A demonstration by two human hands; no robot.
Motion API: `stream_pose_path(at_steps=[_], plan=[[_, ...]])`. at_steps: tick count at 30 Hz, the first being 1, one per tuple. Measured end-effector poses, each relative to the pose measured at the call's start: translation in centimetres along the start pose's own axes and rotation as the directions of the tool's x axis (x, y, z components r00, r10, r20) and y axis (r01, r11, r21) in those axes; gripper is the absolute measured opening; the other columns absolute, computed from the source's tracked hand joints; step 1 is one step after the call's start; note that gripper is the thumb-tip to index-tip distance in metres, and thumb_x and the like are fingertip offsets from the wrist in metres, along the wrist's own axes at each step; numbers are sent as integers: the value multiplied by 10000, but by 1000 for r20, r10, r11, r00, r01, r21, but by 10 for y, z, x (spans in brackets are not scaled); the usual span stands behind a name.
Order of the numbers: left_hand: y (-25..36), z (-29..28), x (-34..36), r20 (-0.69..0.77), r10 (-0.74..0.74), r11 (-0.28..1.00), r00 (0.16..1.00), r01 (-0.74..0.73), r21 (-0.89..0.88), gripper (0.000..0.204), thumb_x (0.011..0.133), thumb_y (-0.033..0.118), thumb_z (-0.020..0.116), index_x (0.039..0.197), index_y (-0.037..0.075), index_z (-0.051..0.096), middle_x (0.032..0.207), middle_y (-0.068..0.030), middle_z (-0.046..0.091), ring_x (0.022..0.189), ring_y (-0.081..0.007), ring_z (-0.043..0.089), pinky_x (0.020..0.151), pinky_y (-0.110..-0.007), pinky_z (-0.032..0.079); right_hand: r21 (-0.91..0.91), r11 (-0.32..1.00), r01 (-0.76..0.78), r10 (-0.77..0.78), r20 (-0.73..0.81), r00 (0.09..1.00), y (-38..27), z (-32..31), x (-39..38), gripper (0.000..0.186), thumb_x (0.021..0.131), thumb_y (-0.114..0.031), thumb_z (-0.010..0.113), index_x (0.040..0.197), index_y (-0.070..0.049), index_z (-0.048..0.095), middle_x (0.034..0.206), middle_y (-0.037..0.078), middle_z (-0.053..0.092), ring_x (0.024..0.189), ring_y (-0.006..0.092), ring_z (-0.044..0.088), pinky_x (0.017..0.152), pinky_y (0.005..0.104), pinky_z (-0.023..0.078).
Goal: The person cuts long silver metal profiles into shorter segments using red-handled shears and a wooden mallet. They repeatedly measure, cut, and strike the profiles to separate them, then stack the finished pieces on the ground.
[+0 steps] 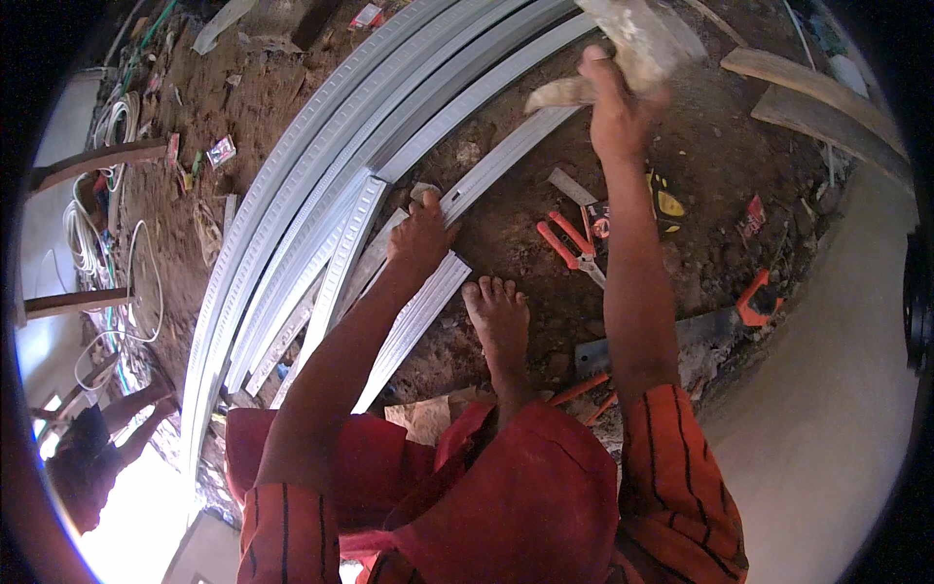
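My left hand (420,236) is closed around the edge of a narrow galvanized metal channel (511,161), which lies slantwise on the dirt. Beside its fingers sits a small pale lump. Farther off, my right hand (625,115) is raised over the channel's far end, its fingers smeared by motion. A whitish, rough chunk (647,44) and a pale curved piece (561,94) show next to it; whether the hand grips either is unclear. Red-handled snips (568,241) lie open on the ground between my arms, near my bare foot (496,316).
Long metal channels (321,127) lie bundled on the left, with shorter ribbed strips (413,316) nearer me. A handsaw (671,336) with an orange handle rests by the right wall (827,360). Boards (817,92) lie far right. White cable (83,229) and another person (92,453) are at left.
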State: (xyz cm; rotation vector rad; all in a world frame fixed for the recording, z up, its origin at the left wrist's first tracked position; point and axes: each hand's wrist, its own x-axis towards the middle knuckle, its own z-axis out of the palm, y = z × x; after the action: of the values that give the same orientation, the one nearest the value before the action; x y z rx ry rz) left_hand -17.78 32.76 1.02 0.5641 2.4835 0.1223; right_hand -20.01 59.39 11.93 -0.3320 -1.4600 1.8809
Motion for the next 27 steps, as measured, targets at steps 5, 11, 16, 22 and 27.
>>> stream_pose_path(at_steps=[5, 11, 16, 22, 27], plan=[[0, 0, 2, 17, -30, 999, 999, 30, 15, 506, 859, 418, 594, 1078, 47, 329, 1010, -243, 554, 863, -395, 644, 705, -472, 540, -24, 997, 74, -74, 1, 997, -33, -2, 7, 235, 772, -76, 696, 957, 27, 592, 854, 97, 641, 666, 178, 639, 601, 300, 543], [7, -2, 2, 7, -52, 999, 999, 52, 3, 515, 856, 423, 597, 1073, 46, 323, 998, -251, 554, 859, -392, 648, 687, -468, 546, -218, 947, 237, -221, 97, 970, -32, 4, 12, 161, 756, -100, 696, 877, -23, 625, 720, 37, 631, 613, 137, 611, 546, 286, 482], [7, 7, -3, -20, -28, 999, 999, 28, 22, 500, 857, 399, 602, 1073, 42, 327, 1005, -244, 558, 843, -380, 654, 675, -464, 550, -883, 248, 399, -491, 240, 837, -101, -12, 63, 242, 722, -156, 693, 909, -14, 635, 703, 66, 627, 669, 203, 622, 665, 340, 479], [4, 11, -7, -29, -72, 997, 997, 73, 29, 474, 852, 358, 608, 1089, 51, 335, 1019, -243, 556, 838, -382, 655, 680, -443, 555, -511, 806, 300, -337, 22, 941, -28, -2, 33, 279, 705, -184, 707, 921, -20, 642, 742, 83, 633, 711, 230, 621, 773, 356, 458], [2, 14, 7, -113, -9, 1000, 994, 11, 14, 446, 855, 303, 606, 1096, 54, 325, 1019, -244, 550, 855, -389, 651, 681, -455, 556, -293, 888, 355, -372, -2, 928, -3, -3, 41, 303, 693, -206, 717, 928, -28, 646, 784, 95, 640, 745, 246, 618, 864, 366, 438]])
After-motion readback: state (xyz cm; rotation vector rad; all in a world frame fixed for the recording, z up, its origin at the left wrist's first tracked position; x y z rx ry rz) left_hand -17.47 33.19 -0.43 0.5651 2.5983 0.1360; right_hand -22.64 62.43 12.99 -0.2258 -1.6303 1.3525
